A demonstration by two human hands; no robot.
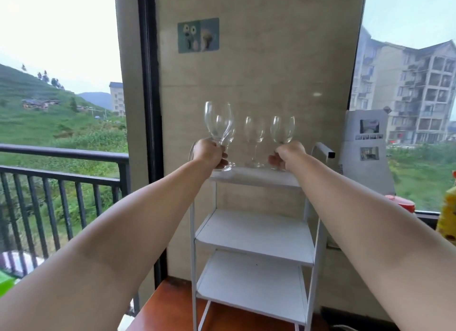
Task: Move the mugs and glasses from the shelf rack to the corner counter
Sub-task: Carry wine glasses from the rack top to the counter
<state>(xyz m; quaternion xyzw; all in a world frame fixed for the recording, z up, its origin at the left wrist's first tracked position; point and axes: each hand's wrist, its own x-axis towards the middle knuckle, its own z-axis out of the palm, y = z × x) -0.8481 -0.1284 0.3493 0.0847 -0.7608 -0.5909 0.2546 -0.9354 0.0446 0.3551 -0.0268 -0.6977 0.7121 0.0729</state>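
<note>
Up at the top shelf (pixel 256 176) of the white rack (pixel 254 234), both grips were closed on wine glasses. The left hand (pixel 209 153) had its fingers curled round the stem of the tallest glass (pixel 218 123), whose foot sat at the shelf's left edge; whether it was lifted clear could not be told. The right hand (pixel 287 155) gripped the stem of another glass (pixel 282 129) toward the right end of that shelf. Between the two hands, an unheld glass (pixel 255 133) stood upright on the shelf, and a fourth glass (pixel 226 131) stood just behind the left-held one. Below the top shelf were two more white shelves, and the rack stood on a reddish-brown counter (pixel 170 308) against a beige tiled wall (pixel 259 59).
</note>
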